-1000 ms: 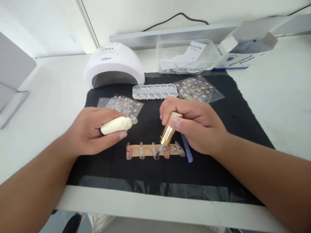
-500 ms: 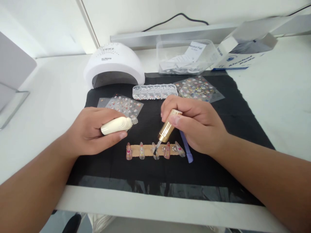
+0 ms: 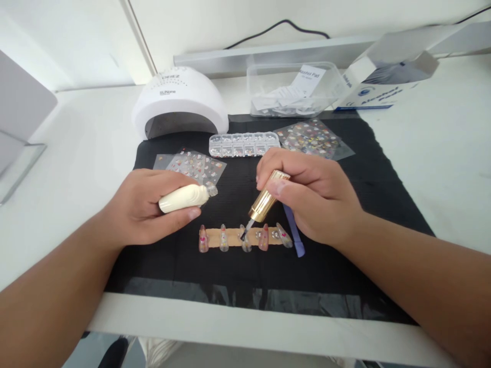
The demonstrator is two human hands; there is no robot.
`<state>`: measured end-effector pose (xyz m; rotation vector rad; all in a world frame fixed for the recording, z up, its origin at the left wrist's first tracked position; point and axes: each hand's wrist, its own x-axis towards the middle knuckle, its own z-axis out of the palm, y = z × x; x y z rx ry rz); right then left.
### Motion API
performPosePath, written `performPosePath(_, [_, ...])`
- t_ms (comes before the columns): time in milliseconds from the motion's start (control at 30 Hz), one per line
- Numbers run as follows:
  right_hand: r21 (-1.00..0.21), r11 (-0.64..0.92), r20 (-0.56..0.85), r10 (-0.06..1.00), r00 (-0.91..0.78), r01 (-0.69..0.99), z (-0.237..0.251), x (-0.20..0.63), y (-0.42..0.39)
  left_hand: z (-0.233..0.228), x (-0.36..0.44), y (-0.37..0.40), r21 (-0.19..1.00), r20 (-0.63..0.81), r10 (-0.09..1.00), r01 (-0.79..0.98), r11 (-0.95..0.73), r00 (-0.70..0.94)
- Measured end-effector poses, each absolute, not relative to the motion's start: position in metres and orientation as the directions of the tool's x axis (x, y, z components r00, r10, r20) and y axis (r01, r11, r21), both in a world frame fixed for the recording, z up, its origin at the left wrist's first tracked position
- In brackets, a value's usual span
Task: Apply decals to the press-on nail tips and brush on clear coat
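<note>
White worktop (image 3: 429,153) carries a black mat (image 3: 383,179) at its centre, and all work items lie on or just beyond that mat. At the far left edge of the mat stands a white domed curing lamp (image 3: 179,99); to its right sit a clear plastic tub (image 3: 291,89) of paper sachets and an opened cardboard box (image 3: 387,76). Two sticker sheets lie on the mat, one far right (image 3: 312,138) and one left (image 3: 195,166), with a clear compartmented gem case (image 3: 243,144) between them. The left hand (image 3: 146,207) is closed around a cream polish bottle (image 3: 184,198), held on its side with the open neck pointing right. The right hand (image 3: 310,197) grips a gold brush cap (image 3: 266,202) between thumb and fingers, tilted down to the left. A tan strip (image 3: 233,236) near the middle of the mat holds a row of five decorated press-on nails; a lilac tool (image 3: 295,234) lies just right of it, partly under the right hand. Over the last second the brush tip (image 3: 244,236) has moved from the near end of the middle nail (image 3: 245,240) toward its far end and now touches it there; the left hand has stayed put. In judgement, one stroke along that nail is ending.
</note>
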<state>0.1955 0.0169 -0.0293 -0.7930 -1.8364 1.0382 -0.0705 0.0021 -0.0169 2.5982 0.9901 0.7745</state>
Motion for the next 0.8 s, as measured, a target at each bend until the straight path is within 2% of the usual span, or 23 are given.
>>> performPosePath(100, [-0.895, 0.441, 0.368, 0.814, -0.449, 0.066, -0.0291, 0.1959, 0.0161, -0.0169, -0.0702, 0.0025, 0.402, 0.392, 0.669, 0.537, -0.742, 0.631])
performPosePath(233, [-0.879, 0.467, 0.364, 0.790, -0.493, 0.100, -0.0260, 0.1938, 0.0150, -0.0164, -0.0701, 0.0031, 0.410, 0.393, 0.664, 0.525, -0.746, 0.636])
performPosePath(567, [-0.867, 0.461, 0.374, 0.854, -0.363, 0.192, -0.0273, 0.1942, 0.0203, -0.0162, -0.0704, 0.0029, 0.398, 0.393, 0.664, 0.533, -0.746, 0.636])
performPosePath(700, [-0.906, 0.413, 0.358, 0.867, -0.348, 0.098, -0.0296, 0.1952, 0.0209, -0.0172, -0.0708, 0.0032, 0.400, 0.395, 0.660, 0.527, -0.750, 0.638])
performPosePath(800, [-0.920, 0.393, 0.354, 0.842, -0.408, 0.012, -0.0299, 0.1958, 0.0200, -0.0173, -0.0708, 0.0036, 0.393, 0.400, 0.651, 0.520, -0.758, 0.646])
